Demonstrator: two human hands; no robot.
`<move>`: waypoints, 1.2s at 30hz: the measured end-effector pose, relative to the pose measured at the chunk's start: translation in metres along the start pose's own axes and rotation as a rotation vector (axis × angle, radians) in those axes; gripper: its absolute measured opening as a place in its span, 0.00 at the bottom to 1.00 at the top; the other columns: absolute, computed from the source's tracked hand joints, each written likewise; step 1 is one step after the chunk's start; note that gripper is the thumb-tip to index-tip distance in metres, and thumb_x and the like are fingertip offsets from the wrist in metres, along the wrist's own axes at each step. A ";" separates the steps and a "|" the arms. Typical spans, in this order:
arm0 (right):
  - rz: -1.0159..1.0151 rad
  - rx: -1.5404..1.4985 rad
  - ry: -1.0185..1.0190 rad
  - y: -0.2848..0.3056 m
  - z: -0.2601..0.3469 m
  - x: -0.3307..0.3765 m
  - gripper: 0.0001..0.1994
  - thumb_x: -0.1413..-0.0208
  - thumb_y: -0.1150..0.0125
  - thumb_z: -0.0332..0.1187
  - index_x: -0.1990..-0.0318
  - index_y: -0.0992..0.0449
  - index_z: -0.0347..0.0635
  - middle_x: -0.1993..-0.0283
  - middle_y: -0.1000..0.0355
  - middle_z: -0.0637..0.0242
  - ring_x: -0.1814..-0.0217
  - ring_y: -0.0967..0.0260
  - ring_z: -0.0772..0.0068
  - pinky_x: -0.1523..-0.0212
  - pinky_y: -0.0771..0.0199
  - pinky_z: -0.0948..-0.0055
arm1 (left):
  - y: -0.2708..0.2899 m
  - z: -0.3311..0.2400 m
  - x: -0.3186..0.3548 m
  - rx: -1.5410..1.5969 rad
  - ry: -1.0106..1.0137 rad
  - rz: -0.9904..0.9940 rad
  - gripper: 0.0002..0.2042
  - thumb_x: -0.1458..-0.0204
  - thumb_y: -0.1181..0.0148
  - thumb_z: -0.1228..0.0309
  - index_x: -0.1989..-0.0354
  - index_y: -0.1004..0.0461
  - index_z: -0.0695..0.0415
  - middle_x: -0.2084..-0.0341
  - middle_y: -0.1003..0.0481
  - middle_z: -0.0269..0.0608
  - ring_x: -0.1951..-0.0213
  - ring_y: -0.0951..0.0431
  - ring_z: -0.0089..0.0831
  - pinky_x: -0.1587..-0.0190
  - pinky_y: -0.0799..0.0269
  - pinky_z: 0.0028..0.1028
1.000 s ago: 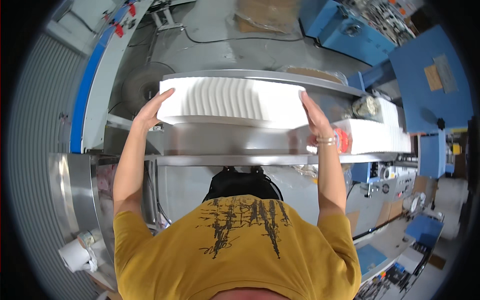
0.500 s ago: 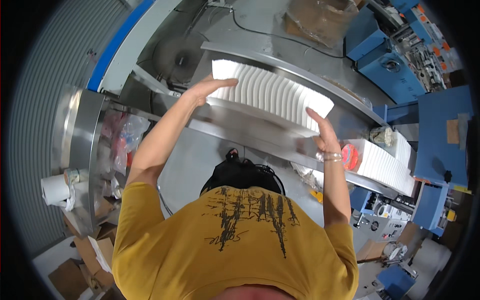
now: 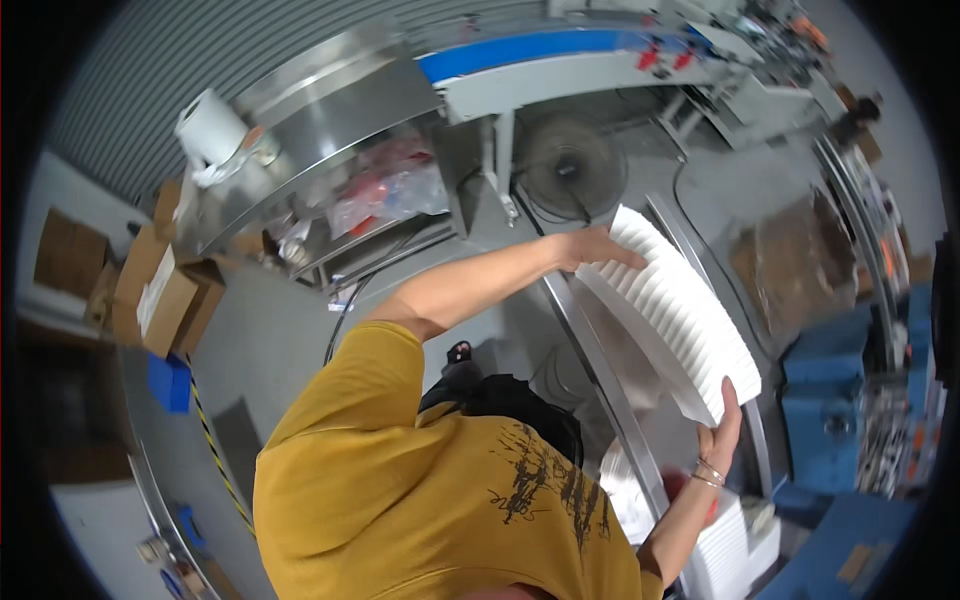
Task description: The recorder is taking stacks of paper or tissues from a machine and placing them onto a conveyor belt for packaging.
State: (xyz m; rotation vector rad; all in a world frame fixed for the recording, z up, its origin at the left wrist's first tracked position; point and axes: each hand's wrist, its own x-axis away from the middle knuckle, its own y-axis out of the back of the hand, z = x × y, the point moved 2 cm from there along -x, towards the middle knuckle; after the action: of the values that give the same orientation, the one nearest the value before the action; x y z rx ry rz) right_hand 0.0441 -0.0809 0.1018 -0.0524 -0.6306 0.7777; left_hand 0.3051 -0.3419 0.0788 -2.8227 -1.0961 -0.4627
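A long white ribbed stack (image 3: 685,300) of thin, soft-looking pieces is held between my hands, above a metal-edged trough (image 3: 625,410). My left hand (image 3: 600,247) grips its far end, with the thumb and fingers pressed on the stack. At the near right end my right hand (image 3: 722,425) clasps it, the thumb up along the end face. The stack bows slightly along its length. What exactly the pieces are, I cannot tell. More white ribbed stacks (image 3: 722,560) lie at the trough's near end, beside my right forearm, which partly hides a red round item (image 3: 711,512).
A steel table (image 3: 335,105) with a white roll (image 3: 211,125) stands at the back left, plastic bags (image 3: 390,190) on its shelf. Behind it runs a machine with a blue belt (image 3: 540,52). A round fan-like unit (image 3: 570,165) sits on the floor. Blue machines (image 3: 825,400) stand right.
My view and body have turned left, bringing the steel table and belt machine into fuller view. Both hands have kept hold of the white stack, which now runs more steeply across the view.
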 end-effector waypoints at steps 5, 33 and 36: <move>0.229 0.220 0.046 -0.134 0.018 -0.023 0.33 0.52 0.32 0.39 0.39 0.35 0.36 0.43 0.31 0.62 0.41 0.35 0.68 0.45 0.34 0.70 | 0.104 -0.014 0.076 0.221 -0.222 -0.192 0.38 0.53 0.31 0.61 0.36 0.41 0.62 0.41 0.35 0.44 0.39 0.37 0.33 0.36 0.45 0.31; 1.170 0.762 -0.200 -0.809 -0.214 -0.136 0.26 0.44 0.37 0.41 0.40 0.33 0.43 0.44 0.29 0.67 0.43 0.33 0.72 0.43 0.36 0.74 | 0.599 0.116 0.319 -0.167 0.788 -0.957 0.56 0.59 0.51 0.26 0.32 0.50 0.63 0.42 0.34 0.60 0.36 0.38 0.48 0.35 0.46 0.37; 1.212 0.933 -0.033 -0.811 -0.209 -0.145 0.28 0.43 0.38 0.45 0.40 0.34 0.39 0.45 0.30 0.65 0.44 0.34 0.73 0.43 0.37 0.74 | 0.581 0.086 0.312 -0.467 0.835 -1.207 0.48 0.53 0.49 0.33 0.36 0.43 0.65 0.51 0.28 0.64 0.43 0.32 0.51 0.39 0.40 0.40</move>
State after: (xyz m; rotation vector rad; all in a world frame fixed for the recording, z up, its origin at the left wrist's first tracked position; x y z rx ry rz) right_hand 0.5979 -0.7247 0.0756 0.4783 -0.1497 2.1867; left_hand 0.9343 -0.5554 0.1133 -1.4148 -2.4162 -1.8749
